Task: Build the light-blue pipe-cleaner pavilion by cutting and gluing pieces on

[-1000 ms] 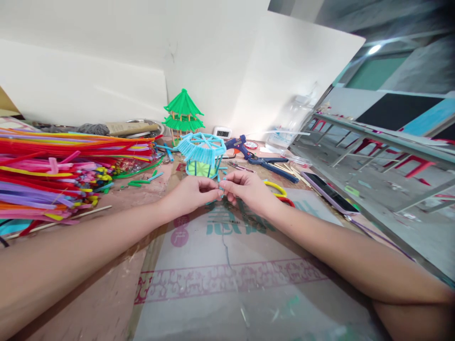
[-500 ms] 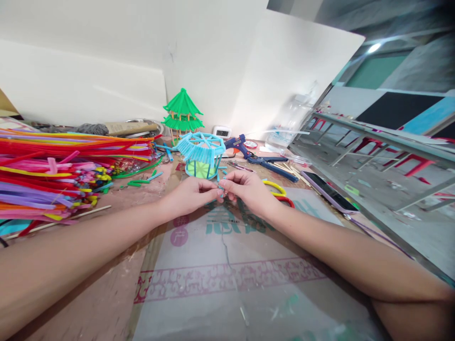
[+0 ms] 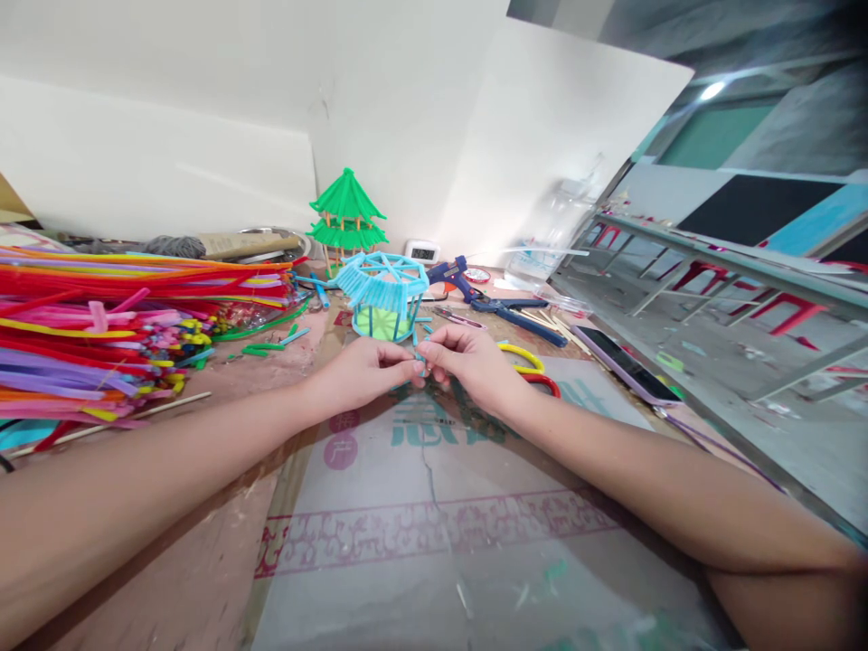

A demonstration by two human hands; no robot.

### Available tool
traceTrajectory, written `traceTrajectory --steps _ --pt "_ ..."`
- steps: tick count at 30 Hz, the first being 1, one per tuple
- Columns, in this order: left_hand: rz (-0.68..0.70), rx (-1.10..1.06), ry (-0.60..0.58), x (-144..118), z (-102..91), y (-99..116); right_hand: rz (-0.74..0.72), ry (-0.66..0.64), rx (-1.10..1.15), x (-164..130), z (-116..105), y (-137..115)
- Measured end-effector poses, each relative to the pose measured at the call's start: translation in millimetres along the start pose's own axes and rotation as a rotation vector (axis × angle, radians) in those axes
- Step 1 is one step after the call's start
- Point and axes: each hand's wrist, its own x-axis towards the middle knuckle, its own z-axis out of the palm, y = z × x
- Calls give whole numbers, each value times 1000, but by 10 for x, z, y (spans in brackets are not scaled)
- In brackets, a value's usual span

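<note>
A heap of pipe cleaners (image 3: 115, 316) fills the table's (image 3: 223, 561) left edge. Mid-table stands a blue pavilion model (image 3: 383, 295), roof fringed, walls bare. Just before it, left hand (image 3: 363, 371) and right hand (image 3: 467, 360) pinch one short blue piece (image 3: 421, 362).

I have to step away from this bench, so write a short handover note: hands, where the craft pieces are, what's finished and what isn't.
Left hand and right hand: fingertips meet, pinching a short light-blue pipe cleaner piece together above the table.
Light-blue pavilion model: stands just behind the hands, roof frame and fringe on.
Green pavilion model: complete, by the wall.
Pipe cleaner pile: left. Glue gun and pliers: right of the blue model.
Left: the pinched piece is not attached.
</note>
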Motion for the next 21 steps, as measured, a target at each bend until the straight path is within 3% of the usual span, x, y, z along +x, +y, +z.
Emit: traceTrajectory --steps 8,14,21 --pt "-1 10 10 -7 12 15 -20 -52 -95 12 -60 -81" --pt "-3 2 5 -21 1 28 60 -197 -103 40 -190 -135" --pt "1 -3 7 -19 2 6 58 -131 -12 46 -155 -29"
